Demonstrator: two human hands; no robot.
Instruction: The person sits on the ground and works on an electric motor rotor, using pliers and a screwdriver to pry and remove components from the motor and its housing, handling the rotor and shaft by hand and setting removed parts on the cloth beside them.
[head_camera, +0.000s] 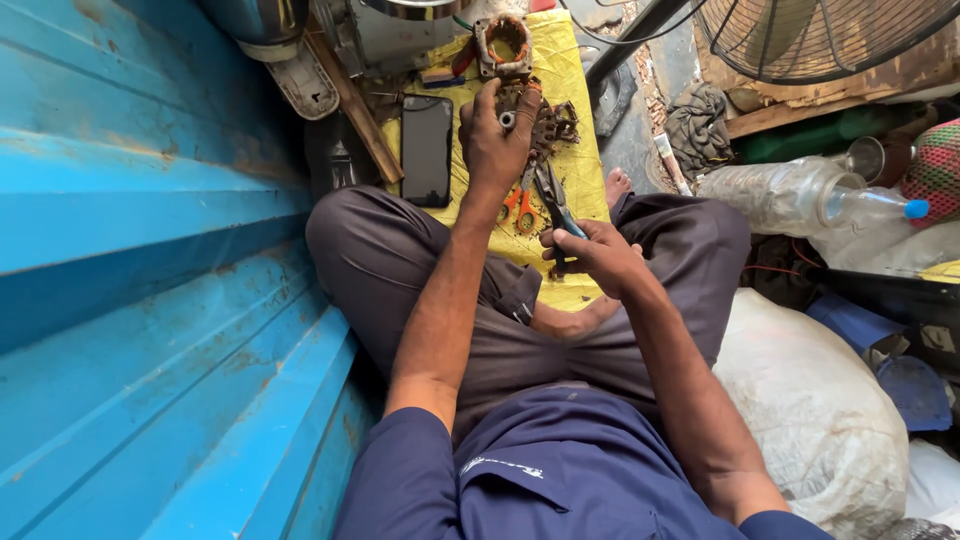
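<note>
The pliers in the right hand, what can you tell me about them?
The pliers are a slim metal tool with dark jaws and blue-grey handles. The right hand holds them by the handles, with the jaws pointing up and away over the yellow cloth. Their tip lies close to the left hand, which rests on a heap of rusty parts. Orange-handled cutters lie just beside them. Whether the jaws grip anything cannot be told.

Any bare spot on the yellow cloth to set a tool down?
Bare yellow cloth shows right of the rusty metal parts, and a strip between the black phone and left hand. Crowded at centre: orange-handled pliers, right hand holding a dark tool.
</note>
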